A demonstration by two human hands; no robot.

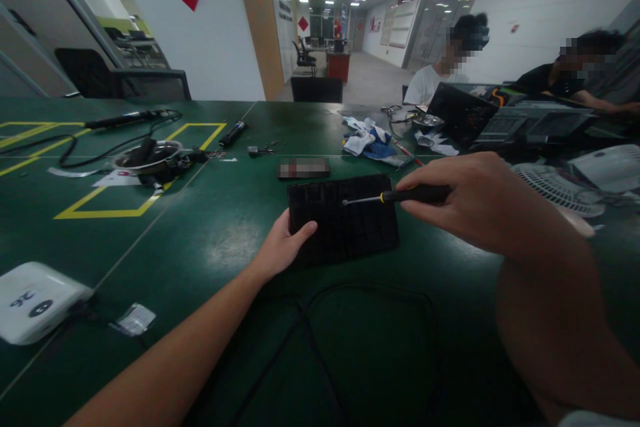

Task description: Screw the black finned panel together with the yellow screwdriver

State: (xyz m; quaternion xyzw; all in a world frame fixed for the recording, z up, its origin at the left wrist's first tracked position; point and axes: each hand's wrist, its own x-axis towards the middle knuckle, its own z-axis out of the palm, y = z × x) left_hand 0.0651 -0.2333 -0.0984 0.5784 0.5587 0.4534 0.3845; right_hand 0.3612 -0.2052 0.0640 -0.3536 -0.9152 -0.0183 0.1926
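Note:
A flat black rectangular panel (pixel 350 230), possibly a device cover, is tilted up in front of me above the green table. My left hand (pixel 285 247) grips its left edge, with the thumb on the near face and the other fingers hidden behind. In my right hand (pixel 465 203) is a screwdriver (pixel 420 194) with a black handle and a yellow ring. Its metal shaft points left across the panel. At the tip is a small bit of something, perhaps a screw, too small to make out.
Behind the panel lies a small blurred box (pixel 303 168). White and blue gloves (pixel 367 139) are farther back. A metal bowl (pixel 147 157) with cables stands left, a white device (pixel 40 303) near left, a white fan (pixel 560 187) right. Two people sit at the far right. A black cable (pixel 305 313) crosses the near table.

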